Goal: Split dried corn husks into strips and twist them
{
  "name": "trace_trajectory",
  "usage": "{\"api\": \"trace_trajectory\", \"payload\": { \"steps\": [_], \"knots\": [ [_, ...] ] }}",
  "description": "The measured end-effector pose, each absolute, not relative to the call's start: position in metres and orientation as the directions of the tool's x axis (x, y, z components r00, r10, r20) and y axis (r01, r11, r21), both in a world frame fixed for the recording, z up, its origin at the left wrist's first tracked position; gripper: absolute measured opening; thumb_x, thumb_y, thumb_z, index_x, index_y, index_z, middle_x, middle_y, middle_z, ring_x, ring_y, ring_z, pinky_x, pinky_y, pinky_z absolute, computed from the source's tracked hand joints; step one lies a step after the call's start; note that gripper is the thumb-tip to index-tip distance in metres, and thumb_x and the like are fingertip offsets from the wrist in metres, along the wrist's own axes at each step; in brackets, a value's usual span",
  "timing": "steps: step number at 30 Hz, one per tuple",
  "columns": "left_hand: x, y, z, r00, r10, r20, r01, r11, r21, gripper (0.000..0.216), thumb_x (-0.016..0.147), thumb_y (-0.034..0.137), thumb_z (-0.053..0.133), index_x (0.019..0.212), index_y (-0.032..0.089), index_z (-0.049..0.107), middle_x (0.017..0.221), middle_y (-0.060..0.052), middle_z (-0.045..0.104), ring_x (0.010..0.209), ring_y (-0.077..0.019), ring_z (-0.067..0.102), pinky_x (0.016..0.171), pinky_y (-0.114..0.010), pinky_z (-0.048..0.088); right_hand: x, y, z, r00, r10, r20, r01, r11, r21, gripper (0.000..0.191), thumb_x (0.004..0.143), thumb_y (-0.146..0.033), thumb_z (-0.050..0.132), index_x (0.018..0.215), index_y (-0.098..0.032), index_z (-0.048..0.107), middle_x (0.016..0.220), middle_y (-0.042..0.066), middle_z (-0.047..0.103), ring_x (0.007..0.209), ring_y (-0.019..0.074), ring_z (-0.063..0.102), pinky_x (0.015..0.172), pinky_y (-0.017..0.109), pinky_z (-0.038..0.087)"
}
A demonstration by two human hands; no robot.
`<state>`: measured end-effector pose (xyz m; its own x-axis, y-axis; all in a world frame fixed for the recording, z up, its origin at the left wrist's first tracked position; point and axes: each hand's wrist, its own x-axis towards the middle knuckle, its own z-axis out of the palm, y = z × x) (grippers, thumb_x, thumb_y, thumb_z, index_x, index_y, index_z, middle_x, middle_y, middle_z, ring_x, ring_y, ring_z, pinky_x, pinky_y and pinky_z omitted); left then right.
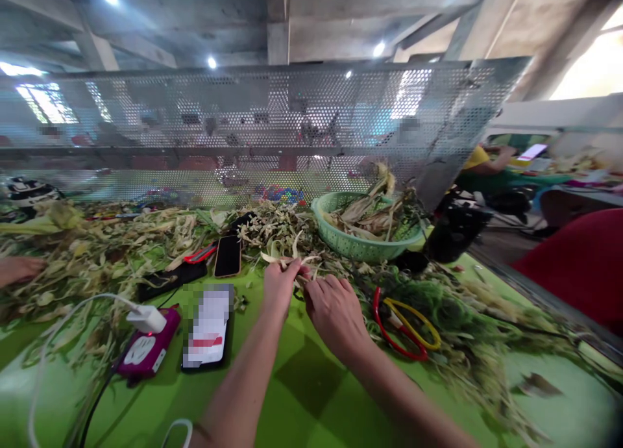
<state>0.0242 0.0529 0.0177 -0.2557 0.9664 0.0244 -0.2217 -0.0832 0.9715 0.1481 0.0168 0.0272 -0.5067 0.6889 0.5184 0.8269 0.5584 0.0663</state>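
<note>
Over the green table (311, 376), my left hand (280, 289) pinches pale strips of dried husk (273, 258), whose loose ends stick up past the thumb. My right hand (335, 308) is closed against the same strips, its knuckles up and its fingertips mostly hidden. The two hands nearly touch. Just beyond them lies a heap of dry, curled husk pieces (272, 230). Scissors with red and yellow handles (431, 324) rest to the right of my right hand, partly among greenish fibres (413, 292).
A green plastic basket (341, 240) holds dry husks. To the left lie a lit phone (209, 324), a dark phone (228, 256), a red-handled tool (199, 254) and a magenta power strip (163, 354) with a white charger (146, 318). Another person's hand (22, 269) is at far left. A perforated metal screen (243, 123) stands behind.
</note>
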Motion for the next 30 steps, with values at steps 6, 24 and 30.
{"api": "trace_trajectory", "payload": {
  "steps": [6,24,30],
  "knots": [
    [0.013,0.057,0.018,-0.236,0.970,0.058,-0.175,-0.101,0.979,0.021,0.073,0.039,0.063,0.075,0.020,0.055,0.060,-0.001,0.066,0.050,-0.0152,0.060,0.057,-0.026,0.045,0.149,0.009,0.034,-0.513,0.748,0.420,0.788,0.605,-0.115,0.012,0.077,-0.009,0.054,0.072,-0.019,0.057,0.069,0.003,0.062,0.072,0.0191,0.051,0.064,0.031,0.026],
    [0.036,0.041,0.021,0.107,0.993,-0.049,-0.480,0.095,0.872,0.031,0.072,0.042,0.070,0.079,0.014,0.058,0.057,0.004,0.050,0.053,-0.0070,0.043,0.053,-0.020,0.034,0.165,0.044,0.021,-0.080,0.997,0.014,-0.236,-0.005,-0.972,0.035,0.067,-0.051,0.071,0.073,-0.017,0.063,0.061,-0.002,0.055,0.049,0.0091,0.039,0.048,0.023,0.027],
    [0.034,0.044,0.019,0.136,0.987,-0.080,-0.507,0.139,0.851,0.026,0.074,0.038,0.066,0.082,0.013,0.058,0.066,0.001,0.057,0.060,-0.0092,0.050,0.060,-0.022,0.041,0.172,0.053,0.016,-0.006,0.996,0.091,-0.167,0.089,-0.982,0.034,0.068,-0.051,0.070,0.068,-0.017,0.061,0.058,-0.002,0.053,0.053,0.0112,0.042,0.052,0.025,0.031]
  ]
}}
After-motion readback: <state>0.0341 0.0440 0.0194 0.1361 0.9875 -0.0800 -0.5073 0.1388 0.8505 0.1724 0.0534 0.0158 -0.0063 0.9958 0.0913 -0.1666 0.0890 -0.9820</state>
